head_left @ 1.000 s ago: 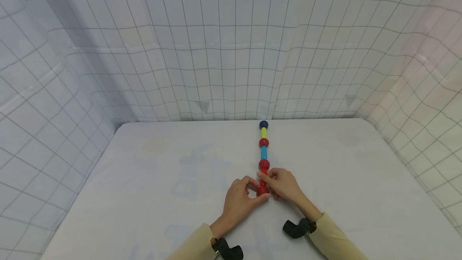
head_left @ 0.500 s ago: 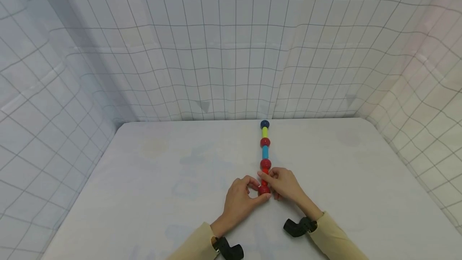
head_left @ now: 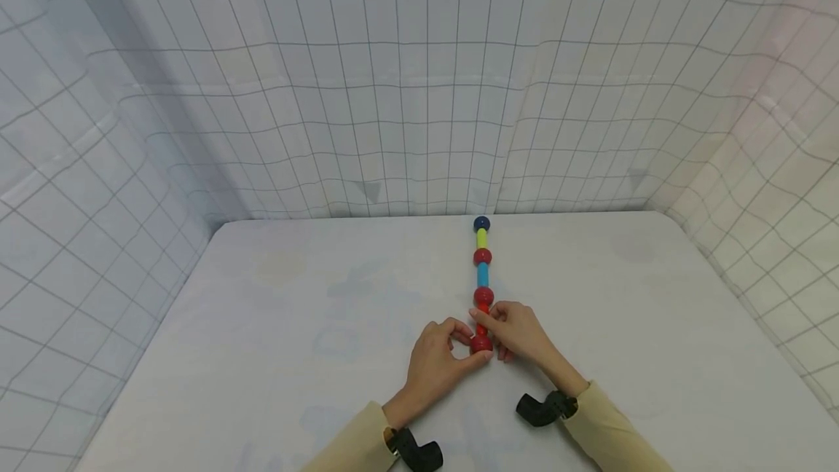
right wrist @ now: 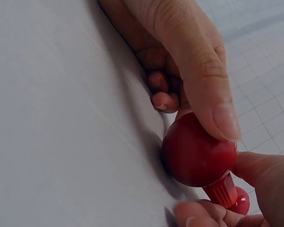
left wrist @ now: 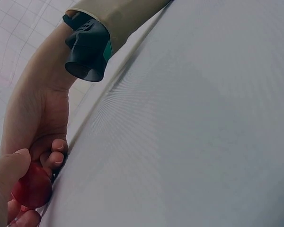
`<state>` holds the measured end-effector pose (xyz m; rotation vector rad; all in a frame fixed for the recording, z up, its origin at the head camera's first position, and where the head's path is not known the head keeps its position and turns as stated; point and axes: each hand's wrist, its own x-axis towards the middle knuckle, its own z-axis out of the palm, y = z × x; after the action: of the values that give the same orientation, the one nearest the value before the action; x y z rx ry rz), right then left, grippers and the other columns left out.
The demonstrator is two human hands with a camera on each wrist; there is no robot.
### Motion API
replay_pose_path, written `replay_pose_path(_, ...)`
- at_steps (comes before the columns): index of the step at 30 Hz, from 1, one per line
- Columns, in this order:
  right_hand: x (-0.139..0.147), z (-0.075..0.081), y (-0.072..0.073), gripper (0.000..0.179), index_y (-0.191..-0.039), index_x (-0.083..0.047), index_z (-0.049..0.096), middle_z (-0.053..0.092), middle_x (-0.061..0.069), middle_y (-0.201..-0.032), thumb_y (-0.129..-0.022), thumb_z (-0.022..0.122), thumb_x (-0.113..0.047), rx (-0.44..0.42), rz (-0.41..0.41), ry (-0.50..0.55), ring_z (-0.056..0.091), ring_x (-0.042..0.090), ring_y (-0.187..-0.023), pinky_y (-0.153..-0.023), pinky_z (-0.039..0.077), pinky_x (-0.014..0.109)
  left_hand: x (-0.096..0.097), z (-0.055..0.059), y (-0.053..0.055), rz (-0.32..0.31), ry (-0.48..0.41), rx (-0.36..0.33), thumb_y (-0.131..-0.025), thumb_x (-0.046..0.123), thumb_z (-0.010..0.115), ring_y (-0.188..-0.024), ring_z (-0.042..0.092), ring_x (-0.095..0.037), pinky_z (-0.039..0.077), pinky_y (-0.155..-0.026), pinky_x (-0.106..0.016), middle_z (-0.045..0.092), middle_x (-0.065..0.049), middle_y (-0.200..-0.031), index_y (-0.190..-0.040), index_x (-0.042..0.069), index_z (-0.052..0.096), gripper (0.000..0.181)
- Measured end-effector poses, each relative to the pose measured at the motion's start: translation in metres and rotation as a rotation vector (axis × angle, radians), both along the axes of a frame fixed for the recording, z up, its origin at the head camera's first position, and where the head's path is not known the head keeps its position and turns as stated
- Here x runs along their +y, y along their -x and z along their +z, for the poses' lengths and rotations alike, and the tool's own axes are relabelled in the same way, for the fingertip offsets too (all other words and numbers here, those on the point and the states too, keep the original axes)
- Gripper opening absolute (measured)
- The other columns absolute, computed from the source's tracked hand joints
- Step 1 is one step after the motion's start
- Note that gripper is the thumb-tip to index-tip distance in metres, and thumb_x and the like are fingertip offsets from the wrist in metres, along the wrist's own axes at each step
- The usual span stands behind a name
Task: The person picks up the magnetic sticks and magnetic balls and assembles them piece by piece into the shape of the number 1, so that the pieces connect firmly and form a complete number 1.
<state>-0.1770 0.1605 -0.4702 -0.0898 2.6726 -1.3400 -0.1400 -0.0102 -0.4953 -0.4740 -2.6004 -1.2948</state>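
Note:
A straight chain of balls and rods lies on the white table, running away from me. At its near end is a red ball, pinched between the thumb and fingers of my left hand. My right hand pinches the red rod just beyond that ball, its thumb covering part of the rod. Farther along come a second red ball, a blue rod, another red ball, a yellow-green rod and a dark blue ball at the far end.
The white table extends on both sides of the chain. Behind its far edge hangs a white grid-patterned curtain, with more of it at left and right. Black wrist cameras sit at both cuffs.
The chain has shifted very slightly to the right. Both hands keep the same grips, and the right hand has barely moved.

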Motion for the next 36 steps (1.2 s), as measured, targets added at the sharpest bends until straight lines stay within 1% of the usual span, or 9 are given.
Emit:
replay_pose_path(8, 0.001, 0.002, -0.001, 0.039, -0.074, -0.006, 0.056, 0.053, 0.005, -0.052, -0.087, 0.066, -0.041, -0.014, 0.011, 0.014, 0.053, 0.017, -0.037, -0.038, 0.044, 0.026, -0.001, -0.002, 0.0, -0.007, 0.006, 0.031, -0.074, 0.053, 0.076, -0.069, 0.04, -0.005, 0.034, -0.059, -0.02, 0.062, 0.014, -0.08, -0.088, 0.022, 0.06, 0.037)
replay_pose_path(17, 0.0, 0.001, -0.001, 0.037, -0.074, -0.007, 0.057, 0.053, 0.005, -0.052, -0.087, 0.067, -0.04, -0.036, 0.011, 0.007, 0.054, 0.017, -0.037, -0.038, 0.044, 0.026, -0.001, -0.002, -0.001, -0.012, 0.01, 0.035, -0.073, 0.054, 0.076, -0.069, 0.04, -0.005, 0.034, -0.059, -0.02, 0.062, 0.013, -0.08, -0.088, 0.021, 0.061, 0.039)
replay_pose_path(23, 0.001, 0.001, 0.0, 0.041, -0.073, -0.007, 0.056, 0.053, 0.005, -0.052, -0.086, 0.067, -0.044, -0.039, 0.008, 0.009, 0.054, 0.018, -0.037, -0.038, 0.044, 0.026, -0.001, -0.001, -0.001, -0.015, -0.001, 0.033, -0.074, 0.055, 0.074, -0.07, 0.041, -0.005, 0.035, -0.059, -0.02, 0.063, 0.013, -0.081, -0.088, 0.022, 0.061, 0.038)
replay_pose_path(27, 0.004, 0.0, 0.001, 0.043, -0.073, -0.007, 0.056, 0.054, 0.005, -0.053, -0.086, 0.066, -0.046, -0.05, 0.014, -0.001, 0.054, 0.017, -0.037, -0.039, 0.045, 0.026, 0.0, 0.0, 0.0, -0.014, -0.015, 0.016, -0.079, 0.056, 0.069, -0.069, 0.042, -0.005, 0.035, -0.06, -0.021, 0.062, 0.014, -0.081, -0.089, 0.022, 0.062, 0.036)
replay_pose_path(30, 0.006, 0.0, 0.001, 0.044, -0.076, -0.007, 0.057, 0.053, 0.005, -0.054, -0.086, 0.065, -0.049, -0.073, 0.022, -0.015, 0.054, 0.017, -0.039, -0.04, 0.046, 0.027, -0.001, 0.0, 0.001, -0.009, -0.027, -0.017, -0.083, 0.056, 0.064, -0.068, 0.042, -0.006, 0.035, -0.059, -0.022, 0.061, 0.015, -0.08, -0.09, 0.022, 0.064, 0.034)
replay_pose_path(33, 0.01, 0.001, 0.001, 0.045, -0.079, -0.007, 0.058, 0.053, 0.005, -0.056, -0.086, 0.064, -0.051, -0.092, 0.03, -0.028, 0.054, 0.018, -0.04, -0.042, 0.046, 0.028, -0.002, 0.001, 0.003, -0.006, -0.044, -0.05, -0.088, 0.053, 0.06, -0.067, 0.042, -0.006, 0.035, -0.057, -0.023, 0.058, 0.015, -0.079, -0.092, 0.022, 0.064, 0.032)
replay_pose_path(36, 0.015, 0.001, 0.002, 0.045, -0.081, -0.008, 0.06, 0.053, 0.005, -0.058, -0.086, 0.062, -0.052, -0.095, 0.031, -0.053, 0.054, 0.018, -0.041, -0.044, 0.045, 0.027, -0.005, 0.003, 0.004, -0.006, -0.07, -0.073, -0.091, 0.047, 0.059, -0.065, 0.044, -0.007, 0.036, -0.056, -0.024, 0.056, 0.014, -0.08, -0.094, 0.021, 0.065, 0.027)
